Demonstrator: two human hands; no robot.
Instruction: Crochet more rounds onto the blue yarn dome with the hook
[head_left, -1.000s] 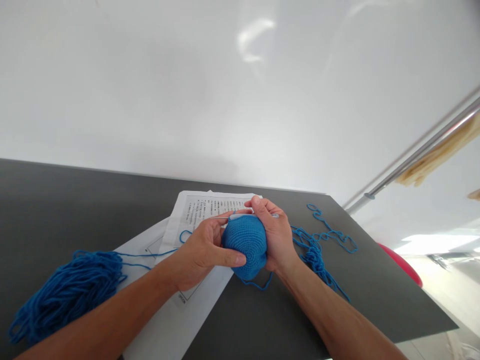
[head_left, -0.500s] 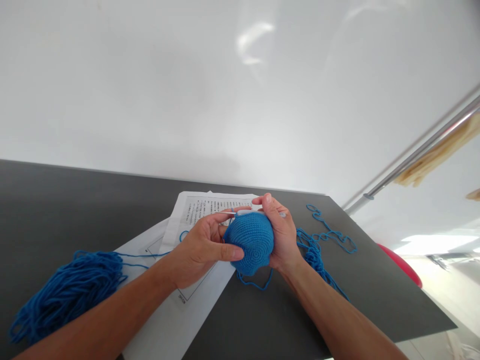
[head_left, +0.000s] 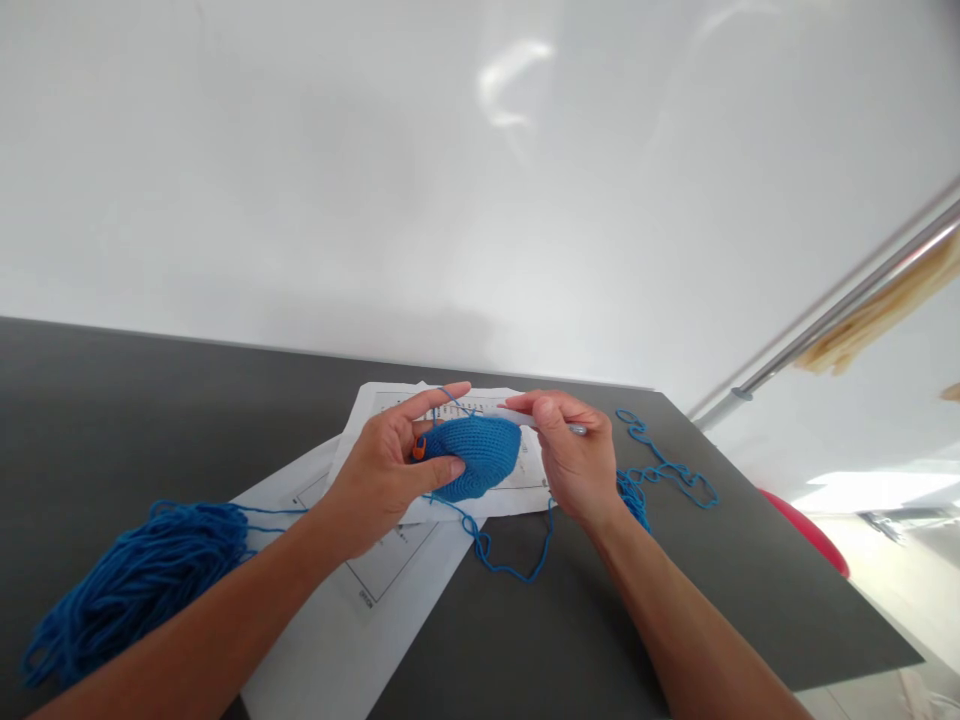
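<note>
My left hand point(head_left: 405, 450) grips a rounded blue crocheted piece point(head_left: 480, 450), its thumb pressed on the near side. A strand of blue yarn runs over the raised index finger to the top edge of the piece. Near that thumb, an orange stitch marker point(head_left: 419, 449) is clipped to the left edge. Between thumb and fingers, my right hand point(head_left: 574, 445) holds a crochet hook point(head_left: 547, 424) with a pale handle. The hook points left toward the upper edge; its tip is too small to make out.
A loose blue yarn skein point(head_left: 150, 580) lies at the left on the dark table point(head_left: 480, 660). Printed sheets point(head_left: 397, 570) lie beneath my hands. More tangled blue yarn point(head_left: 667, 470) is at the right. Behind the table stands a white wall point(head_left: 300, 200), with a metal rail point(head_left: 840, 305) at the right.
The crocheted piece has tipped and shifted left, showing the orange marker. My right hand has come off the piece and moved right with the hook. My left index finger has lifted with yarn over it.
</note>
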